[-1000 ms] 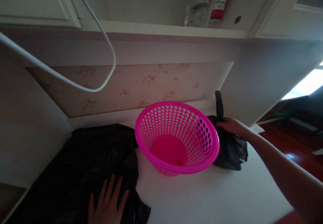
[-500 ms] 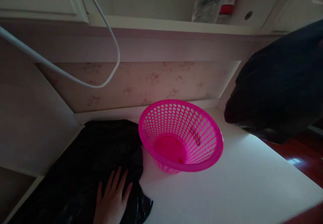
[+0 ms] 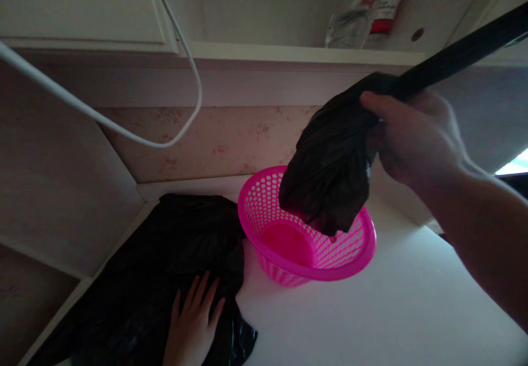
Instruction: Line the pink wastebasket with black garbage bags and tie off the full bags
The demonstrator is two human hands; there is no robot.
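My left hand (image 3: 193, 322) lies flat with fingers spread on a black plastic bag (image 3: 198, 228), which is laid out on the white surface at the left. My right hand (image 3: 416, 129) is closed round a second black plastic bag (image 3: 330, 157). This bag's bunched lower end hangs over the pink basket (image 3: 280, 269), in front of its back right rim. A narrow gathered length of it stretches from my grip to the upper right. The basket has a perforated wall and a solid bottom. Its part behind the hanging bag is hidden.
A white cable (image 3: 165, 145) loops down at the upper left. Above the flowered back wall (image 3: 231, 143) runs a cabinet shelf (image 3: 264, 52), where a clear plastic package (image 3: 350, 22) stands beside a bottle with a red and green label (image 3: 385, 16). White panels close in the left side.
The dark bag has swung in from the right edge to over the basket, and my right hand has come into view gripping it. My left hand stays on the other bag.
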